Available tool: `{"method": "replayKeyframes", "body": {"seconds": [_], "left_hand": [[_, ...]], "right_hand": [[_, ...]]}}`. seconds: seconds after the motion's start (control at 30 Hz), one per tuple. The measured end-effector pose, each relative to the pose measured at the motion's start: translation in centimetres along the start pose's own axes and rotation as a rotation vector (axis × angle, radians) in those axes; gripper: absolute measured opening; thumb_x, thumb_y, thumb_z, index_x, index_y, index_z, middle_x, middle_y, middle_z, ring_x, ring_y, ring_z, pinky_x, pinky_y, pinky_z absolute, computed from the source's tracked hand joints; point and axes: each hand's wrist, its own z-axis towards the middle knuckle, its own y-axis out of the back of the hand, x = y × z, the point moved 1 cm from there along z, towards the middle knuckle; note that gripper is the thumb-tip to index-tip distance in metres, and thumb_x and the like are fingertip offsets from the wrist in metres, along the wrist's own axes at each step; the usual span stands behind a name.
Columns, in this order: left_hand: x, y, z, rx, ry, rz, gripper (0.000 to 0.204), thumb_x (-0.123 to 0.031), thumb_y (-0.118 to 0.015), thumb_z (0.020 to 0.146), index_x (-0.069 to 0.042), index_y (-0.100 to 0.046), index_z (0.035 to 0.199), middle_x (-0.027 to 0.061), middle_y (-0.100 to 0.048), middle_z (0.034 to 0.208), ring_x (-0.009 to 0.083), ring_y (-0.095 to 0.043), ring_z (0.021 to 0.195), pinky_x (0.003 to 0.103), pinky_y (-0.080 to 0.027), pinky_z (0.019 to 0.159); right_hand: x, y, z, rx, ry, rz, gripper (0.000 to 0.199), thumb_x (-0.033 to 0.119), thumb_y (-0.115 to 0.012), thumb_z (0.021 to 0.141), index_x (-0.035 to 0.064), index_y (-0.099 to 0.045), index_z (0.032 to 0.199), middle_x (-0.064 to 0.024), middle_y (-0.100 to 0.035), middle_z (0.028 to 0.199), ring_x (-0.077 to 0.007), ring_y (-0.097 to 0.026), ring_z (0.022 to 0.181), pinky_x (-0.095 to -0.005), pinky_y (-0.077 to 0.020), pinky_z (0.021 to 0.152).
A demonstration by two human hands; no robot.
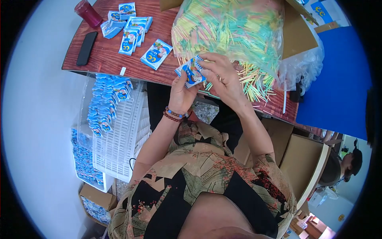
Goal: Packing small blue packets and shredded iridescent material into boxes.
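Observation:
A small blue and white packet point(192, 74) is held above the near edge of the table. My left hand point(182, 94), with two beaded bracelets at its wrist, grips the packet's lower left part, thumb on the front. The fingers of my right hand point(223, 75) close on its upper right edge; whether they also hold a thin stick cannot be made out. Just left of my hands a similar packet point(156, 54) lies flat. Beyond and right of them, a big clear bag point(234, 28) bulges with thin pastel sticks, and loose sticks point(256, 85) spill out beside my right hand.
Overlapping packets point(134, 34), a black phone point(86, 48) and a red cup point(88, 14) occupy the table's left. Below stand a white plastic basket point(119, 139) with packet strips point(104, 104) and a packet-filled box point(95, 205). At right are cardboard point(298, 163), a blue panel point(334, 79) and another person point(344, 165).

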Motion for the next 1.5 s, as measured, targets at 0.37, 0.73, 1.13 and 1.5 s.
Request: {"method": "replayKeyframes", "body": {"seconds": [0.37, 0.73, 1.13, 1.5], "left_hand": [[-2.0, -0.7, 0.3, 0.068, -0.097, -0.142, 0.036, -0.023, -0.054, 0.095, -0.003, -0.050, 0.124, 0.0079, -0.056, 0.124, 0.0209, -0.054, 0.114, 0.040, -0.042, 0.099], [-5.8, 1.1, 1.1, -0.170, -0.262, 0.092, 0.023, -0.001, -0.059, 0.089, 0.003, -0.058, 0.112, 0.0091, -0.064, 0.107, 0.0168, -0.064, 0.096, 0.031, -0.051, 0.088], [-17.9, 4.2, 4.2, -0.516, -0.934, 0.856, 0.050, -0.008, -0.064, 0.087, 0.004, -0.042, 0.130, 0.0160, -0.047, 0.132, 0.0229, -0.051, 0.116, 0.034, -0.043, 0.097], [-19.9, 7.2, 7.7, -0.592, -0.789, 2.217, 0.073, -0.023, -0.074, 0.074, -0.002, -0.039, 0.134, 0.0153, -0.046, 0.127, 0.0347, -0.042, 0.116, 0.052, -0.029, 0.095]], "right_hand": [[0.5, -2.4, 1.6, -0.004, -0.490, 0.540, 0.016, 0.007, -0.065, 0.086, 0.0002, -0.065, 0.101, -0.0022, -0.066, 0.088, -0.0067, -0.059, 0.082, -0.0229, -0.0467, 0.075], [-2.2, -7.9, 5.4, 0.070, -0.545, 0.692, 0.014, 0.010, -0.068, 0.084, -0.0003, -0.067, 0.093, -0.0023, -0.067, 0.080, -0.0052, -0.057, 0.070, -0.0221, -0.0462, 0.067], [-5.3, -19.1, 18.2, 0.115, -0.413, 0.543, 0.019, 0.015, -0.070, 0.080, -0.0022, -0.069, 0.088, -0.0030, -0.066, 0.073, -0.0066, -0.057, 0.065, -0.0230, -0.0453, 0.061], [-6.0, -16.6, 16.1, 0.129, -0.291, -0.094, 0.027, 0.025, -0.062, 0.084, 0.0071, -0.064, 0.103, -0.0122, -0.067, 0.094, -0.0282, -0.064, 0.087, -0.0380, -0.0473, 0.075]]}}
